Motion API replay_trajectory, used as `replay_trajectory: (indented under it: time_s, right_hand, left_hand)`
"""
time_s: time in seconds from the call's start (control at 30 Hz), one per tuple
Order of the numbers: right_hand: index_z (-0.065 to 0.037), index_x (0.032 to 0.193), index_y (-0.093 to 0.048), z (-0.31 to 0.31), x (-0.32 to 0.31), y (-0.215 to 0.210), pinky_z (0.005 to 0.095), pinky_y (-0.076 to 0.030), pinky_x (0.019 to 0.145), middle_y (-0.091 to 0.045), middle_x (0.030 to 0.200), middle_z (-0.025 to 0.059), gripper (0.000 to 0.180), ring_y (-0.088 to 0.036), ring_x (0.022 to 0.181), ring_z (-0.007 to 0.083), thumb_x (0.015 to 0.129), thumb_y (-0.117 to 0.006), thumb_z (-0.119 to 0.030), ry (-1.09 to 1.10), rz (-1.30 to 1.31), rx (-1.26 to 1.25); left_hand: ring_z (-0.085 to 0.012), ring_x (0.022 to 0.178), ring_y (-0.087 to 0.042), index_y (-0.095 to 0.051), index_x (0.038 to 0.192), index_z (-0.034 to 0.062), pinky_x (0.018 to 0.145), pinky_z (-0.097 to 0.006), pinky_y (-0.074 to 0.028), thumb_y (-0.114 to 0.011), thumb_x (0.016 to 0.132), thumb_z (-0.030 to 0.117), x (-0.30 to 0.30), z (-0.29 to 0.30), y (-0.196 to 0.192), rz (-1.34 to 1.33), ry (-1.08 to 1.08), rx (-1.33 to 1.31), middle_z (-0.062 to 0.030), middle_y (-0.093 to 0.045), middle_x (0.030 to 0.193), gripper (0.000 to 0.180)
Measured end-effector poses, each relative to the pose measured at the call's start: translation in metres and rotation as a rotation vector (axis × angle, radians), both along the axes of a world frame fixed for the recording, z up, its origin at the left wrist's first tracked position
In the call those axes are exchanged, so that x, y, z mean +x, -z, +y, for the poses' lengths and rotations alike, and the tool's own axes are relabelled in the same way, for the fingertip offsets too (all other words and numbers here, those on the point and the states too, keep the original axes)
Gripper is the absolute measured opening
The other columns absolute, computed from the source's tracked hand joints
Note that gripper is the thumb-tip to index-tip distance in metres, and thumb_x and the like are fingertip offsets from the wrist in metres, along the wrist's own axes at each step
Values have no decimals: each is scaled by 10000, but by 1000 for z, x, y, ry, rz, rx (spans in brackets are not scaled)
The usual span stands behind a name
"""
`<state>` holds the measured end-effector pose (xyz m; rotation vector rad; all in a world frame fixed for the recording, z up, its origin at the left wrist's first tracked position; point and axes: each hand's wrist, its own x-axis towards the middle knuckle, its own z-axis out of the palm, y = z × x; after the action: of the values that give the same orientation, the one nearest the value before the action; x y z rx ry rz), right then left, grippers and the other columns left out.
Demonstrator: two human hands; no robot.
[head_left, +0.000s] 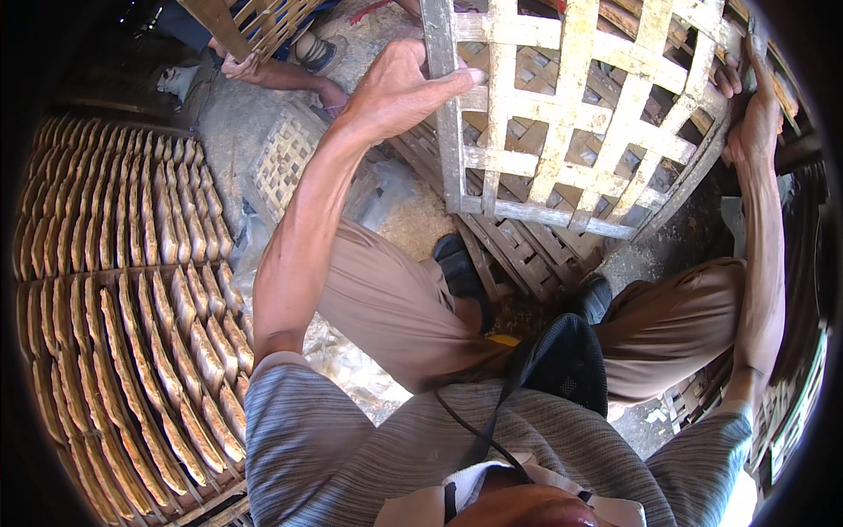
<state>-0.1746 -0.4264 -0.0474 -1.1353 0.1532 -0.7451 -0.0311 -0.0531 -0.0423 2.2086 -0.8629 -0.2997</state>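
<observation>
In front of me is a woven bamboo lattice tray (571, 114) with a pale wooden frame, tilted up and spanning the space between my arms. My left hand (395, 92) is closed on its left edge, the thumb laid across the front of the frame. At the opposite edge, my right hand (755, 110) grips the frame with the fingers partly hidden. Behind and below the lattice lies a stack of similar bamboo trays (536, 255). Nothing visible rests on the slats of the held tray.
On the left, racks (132, 274) hold long rows of tan, flat pieces (162, 369) standing on edge. Another person's hand (239, 66) holds a second bamboo lattice (272, 22) at the upper left. A woven panel (288, 158) and clear plastic (386, 189) lie on the floor.
</observation>
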Motion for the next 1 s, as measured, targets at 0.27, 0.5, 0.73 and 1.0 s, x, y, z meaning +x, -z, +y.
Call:
replay_trajectory:
  time_s: [0.27, 0.5, 0.73, 1.0]
  right_hand:
    - [14, 1248, -548, -6, -4, 3, 219, -418, 686, -451, 791, -6, 373, -429, 703, 83, 1053, -618, -296, -11, -38, 15]
    - [10, 1367, -530, -6, -4, 0, 238, -422, 729, -479, 834, 8, 437, -438, 731, 90, 1059, -606, -290, 142, 18, -39]
    - [5, 1351, -549, -9, -5, 6, 239, -430, 743, -478, 830, 2, 426, -446, 737, 90, 1057, -609, -298, 75, -9, 21]
    - [-23, 1372, -544, -31, -1, 11, 231, -431, 759, -452, 826, -12, 412, -448, 756, 92, 1075, -564, -307, 72, 13, -37]
  left_hand:
    - [-190, 928, -731, -705, 1147, 6, 859, -360, -596, -763, 946, 198, 12, -2, 18, 311, 132, -341, -129, -734, 1063, 285]
    - [-195, 941, -734, -690, 1152, -1, 841, -348, -617, -717, 974, 163, 10, 0, 19, 338, 121, -345, -112, -723, 1042, 244]
    - [-155, 908, -709, -699, 1138, 5, 827, -323, -613, -760, 952, 251, 10, -1, 14, 324, 26, -382, -80, -724, 1007, 313]
    - [-147, 888, -710, -746, 1107, 2, 822, -342, -573, -775, 941, 314, 9, -4, 9, 185, 65, -280, -96, -760, 971, 355]
